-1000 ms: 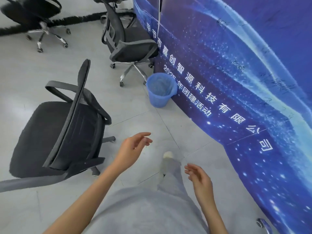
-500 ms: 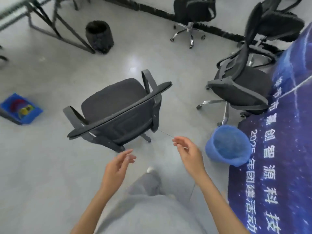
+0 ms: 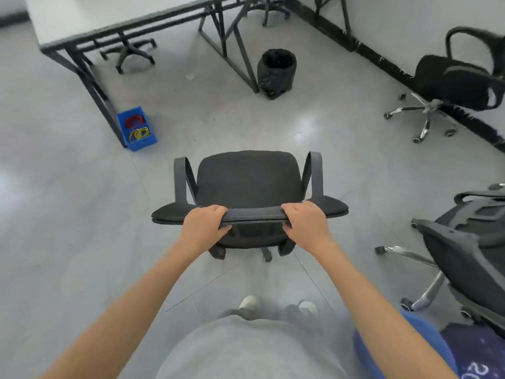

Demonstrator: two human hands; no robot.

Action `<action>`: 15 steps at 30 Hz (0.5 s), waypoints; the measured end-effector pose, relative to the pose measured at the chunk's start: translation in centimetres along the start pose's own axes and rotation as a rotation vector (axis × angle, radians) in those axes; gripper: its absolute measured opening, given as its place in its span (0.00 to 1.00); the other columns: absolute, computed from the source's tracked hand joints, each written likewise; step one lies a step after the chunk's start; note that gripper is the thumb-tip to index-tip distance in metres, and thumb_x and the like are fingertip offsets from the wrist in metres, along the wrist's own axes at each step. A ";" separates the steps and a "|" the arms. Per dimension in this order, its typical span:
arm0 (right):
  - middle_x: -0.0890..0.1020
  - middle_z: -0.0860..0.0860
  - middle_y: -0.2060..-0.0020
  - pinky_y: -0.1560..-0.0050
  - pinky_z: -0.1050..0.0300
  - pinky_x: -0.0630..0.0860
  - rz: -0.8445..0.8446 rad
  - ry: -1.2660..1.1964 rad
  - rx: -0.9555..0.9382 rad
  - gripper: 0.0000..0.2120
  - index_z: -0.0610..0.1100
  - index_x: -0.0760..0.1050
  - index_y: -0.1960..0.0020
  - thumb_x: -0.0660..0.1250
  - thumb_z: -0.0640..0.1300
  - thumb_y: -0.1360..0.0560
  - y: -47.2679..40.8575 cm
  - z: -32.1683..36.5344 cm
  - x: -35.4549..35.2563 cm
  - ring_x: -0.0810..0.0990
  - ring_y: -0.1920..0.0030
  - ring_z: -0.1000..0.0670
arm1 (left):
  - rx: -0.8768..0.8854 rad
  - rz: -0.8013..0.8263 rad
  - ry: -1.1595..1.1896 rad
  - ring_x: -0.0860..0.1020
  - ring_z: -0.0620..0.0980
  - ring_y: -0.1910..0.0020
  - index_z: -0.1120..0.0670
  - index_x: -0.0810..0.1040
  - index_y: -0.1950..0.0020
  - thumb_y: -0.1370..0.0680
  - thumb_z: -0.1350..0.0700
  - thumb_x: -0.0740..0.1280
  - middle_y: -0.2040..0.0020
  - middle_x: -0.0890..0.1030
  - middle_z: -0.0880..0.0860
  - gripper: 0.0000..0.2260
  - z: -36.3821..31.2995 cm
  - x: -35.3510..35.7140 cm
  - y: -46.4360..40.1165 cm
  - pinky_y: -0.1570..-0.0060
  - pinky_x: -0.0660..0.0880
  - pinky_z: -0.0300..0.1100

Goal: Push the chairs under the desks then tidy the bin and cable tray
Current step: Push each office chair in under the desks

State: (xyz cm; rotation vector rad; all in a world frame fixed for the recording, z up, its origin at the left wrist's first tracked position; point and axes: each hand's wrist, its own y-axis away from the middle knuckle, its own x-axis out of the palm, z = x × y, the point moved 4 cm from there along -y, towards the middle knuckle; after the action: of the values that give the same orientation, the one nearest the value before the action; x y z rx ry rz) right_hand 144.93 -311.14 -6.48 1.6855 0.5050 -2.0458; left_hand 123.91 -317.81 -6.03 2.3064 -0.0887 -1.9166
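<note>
My left hand and right hand both grip the top edge of the black chair backrest, fingers curled over it, thumbs underneath. The chair faces 12 o'clock toward the counter. The black bin stands at 12 beside a counter leg; the blue cable tray, holding what look like coiled cables, sits at 10.

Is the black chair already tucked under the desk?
No, the black office chair stands out on the open floor, apart from the desk, with the left hand and right hand gripping its backrest top.
</note>
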 end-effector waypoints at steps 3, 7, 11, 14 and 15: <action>0.82 0.51 0.70 0.73 0.59 0.73 -0.027 0.008 -0.029 0.07 0.45 0.79 0.63 0.73 0.43 0.41 -1.4 -0.9 -0.2 0.80 0.70 0.45 | -0.077 -0.022 -0.038 0.78 0.53 0.55 0.55 0.76 0.52 0.27 0.54 0.67 0.54 0.80 0.52 0.07 -0.5 -0.2 -1.6 0.62 0.71 0.43; 0.82 0.54 0.71 0.77 0.62 0.71 -0.076 -0.002 -0.183 0.09 0.48 0.79 0.63 0.74 0.44 0.42 -2.2 -3.1 -0.1 0.80 0.70 0.49 | -0.102 -0.082 -0.011 0.78 0.55 0.65 0.56 0.77 0.61 0.35 0.60 0.72 0.65 0.80 0.52 0.06 -1.5 0.9 -2.1 0.70 0.67 0.42; 0.82 0.55 0.70 0.76 0.63 0.71 -0.098 -0.028 -0.288 0.10 0.48 0.80 0.62 0.75 0.42 0.43 -4.6 -7.2 -0.9 0.81 0.69 0.50 | -0.074 -0.088 -0.042 0.79 0.52 0.67 0.54 0.77 0.60 0.34 0.56 0.74 0.65 0.80 0.49 0.07 -4.4 1.1 -3.4 0.72 0.69 0.40; 0.83 0.55 0.69 0.75 0.63 0.72 -0.118 -0.032 -0.351 0.11 0.49 0.81 0.60 0.76 0.43 0.42 -7.7 -10.4 -1.9 0.82 0.68 0.50 | -0.037 -0.019 -0.079 0.78 0.51 0.55 0.54 0.76 0.49 0.25 0.52 0.63 0.53 0.79 0.49 0.09 -6.7 0.6 -6.2 0.64 0.66 0.39; 0.83 0.55 0.69 0.75 0.63 0.72 -0.118 -0.031 -0.367 0.10 0.49 0.82 0.60 0.76 0.43 0.41 -8.9 -11.3 -2.1 0.82 0.68 0.50 | -0.046 -0.019 -0.080 0.77 0.51 0.53 0.54 0.75 0.47 0.24 0.51 0.62 0.52 0.79 0.49 0.10 -7.2 0.4 -7.2 0.63 0.66 0.39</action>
State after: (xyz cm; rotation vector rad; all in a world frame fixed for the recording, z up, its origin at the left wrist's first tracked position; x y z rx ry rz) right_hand 149.71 -297.43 -6.52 1.4320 0.9256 -1.9107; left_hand 130.76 -310.21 -6.22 2.2094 -0.0308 -1.9993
